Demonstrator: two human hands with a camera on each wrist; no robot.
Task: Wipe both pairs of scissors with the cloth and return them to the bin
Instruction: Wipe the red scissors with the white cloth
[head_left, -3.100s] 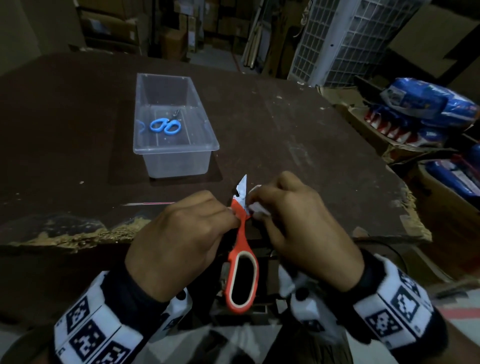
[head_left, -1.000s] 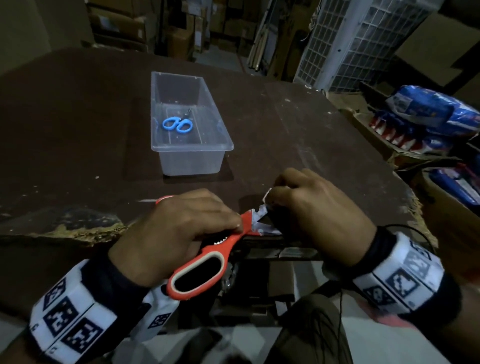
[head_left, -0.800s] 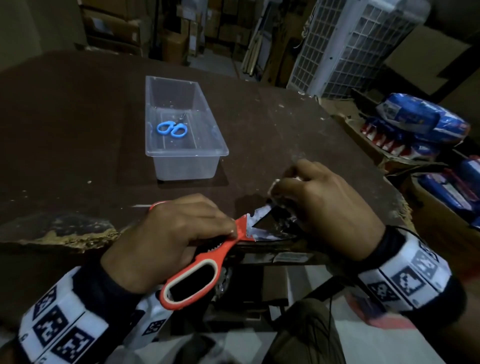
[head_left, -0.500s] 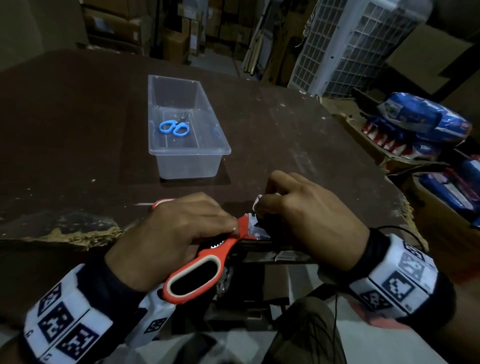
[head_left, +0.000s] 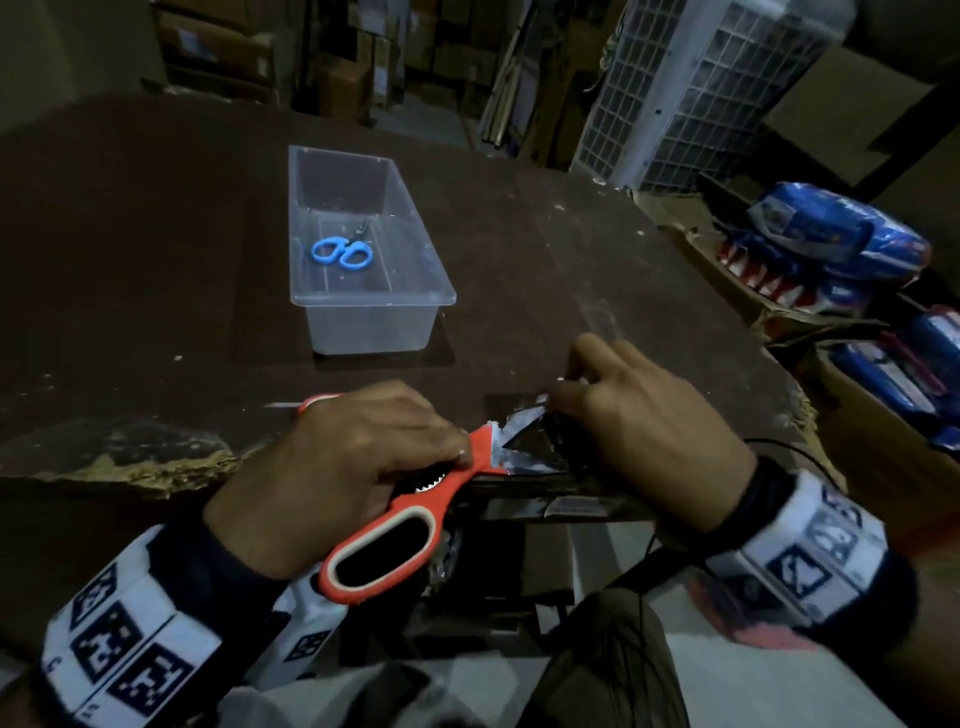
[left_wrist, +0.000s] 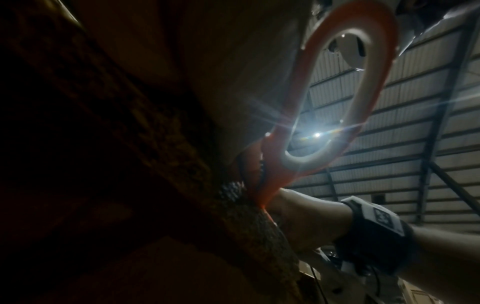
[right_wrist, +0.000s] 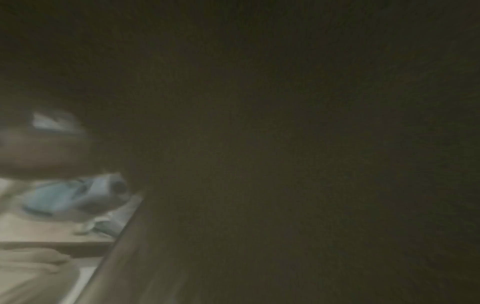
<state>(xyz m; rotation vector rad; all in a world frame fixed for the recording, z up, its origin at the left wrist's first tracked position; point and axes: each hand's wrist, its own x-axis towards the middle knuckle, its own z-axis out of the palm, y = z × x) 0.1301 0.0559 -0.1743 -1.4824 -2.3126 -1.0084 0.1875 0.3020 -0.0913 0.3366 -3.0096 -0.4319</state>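
Observation:
My left hand grips the orange scissors by the handles at the table's near edge; one orange loop fills the left wrist view. The blades stand spread and point right. My right hand is curled over the blade tips and pinches a cloth, of which only a small white scrap shows. The blue scissors lie inside the clear plastic bin further back on the table. The right wrist view is dark and blurred.
The dark brown table has a chipped near edge. Boxes with blue packages stand off its right side, and a white wire-grid unit at the back right.
My right hand has slid out along the blades toward their tips, away from the pivot. The scissors went from upright to lying sideways in my left hand since three seconds ago.

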